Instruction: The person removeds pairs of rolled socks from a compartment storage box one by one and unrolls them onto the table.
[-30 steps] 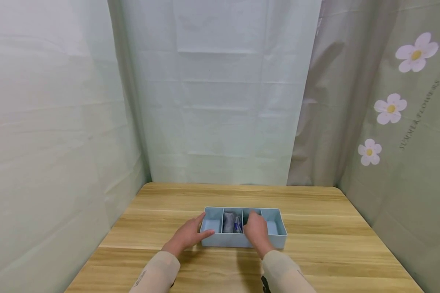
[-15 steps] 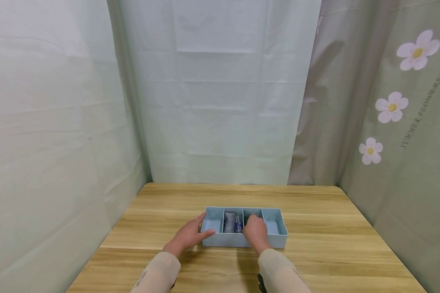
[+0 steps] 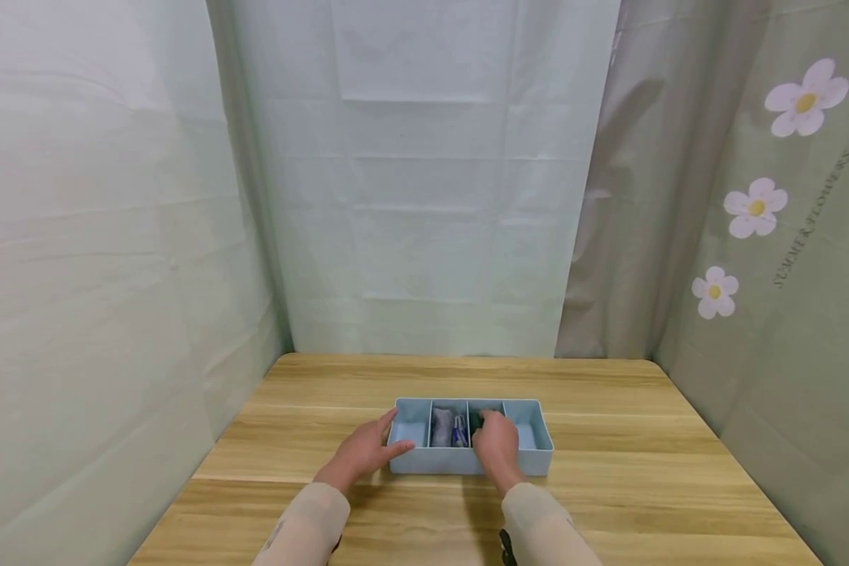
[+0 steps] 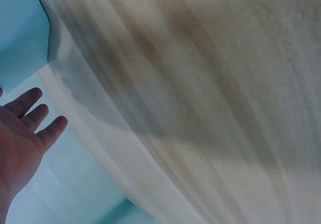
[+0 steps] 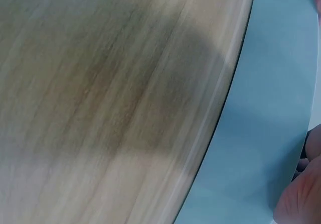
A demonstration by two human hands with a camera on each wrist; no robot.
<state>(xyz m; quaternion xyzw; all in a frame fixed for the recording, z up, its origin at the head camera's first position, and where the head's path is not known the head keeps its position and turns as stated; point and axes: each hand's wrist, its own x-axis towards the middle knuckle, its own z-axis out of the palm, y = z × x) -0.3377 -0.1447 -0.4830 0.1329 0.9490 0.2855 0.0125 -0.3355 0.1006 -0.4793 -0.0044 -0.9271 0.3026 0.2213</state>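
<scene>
A pale blue divided storage box (image 3: 439,462) stands on the wooden table in the head view. My left hand (image 3: 359,456) is at its left end, fingers fairly straight along the side and thumb at the front rim. A grey bundle (image 3: 442,427), soft-looking, and a blue-and-white item (image 3: 460,432) share the second compartment from the left. My right hand (image 3: 498,444) reaches over the front wall into the third compartment, fingers bent down around a dark green item (image 3: 475,421), mostly hidden by the hand. Dark material (image 5: 302,164) shows by the fingers in the right wrist view.
The wooden table (image 3: 651,448) reaches out on both sides of the box. Pale hanging curtains (image 3: 424,236) enclose its back and sides, the right one printed with flowers (image 3: 757,208). Thin dividers split the box; its end compartments (image 3: 527,435) show bare floors.
My right hand stays in the third compartment and shifts slightly, and more of the dark green item shows. My left hand keeps its place at the box's left end.
</scene>
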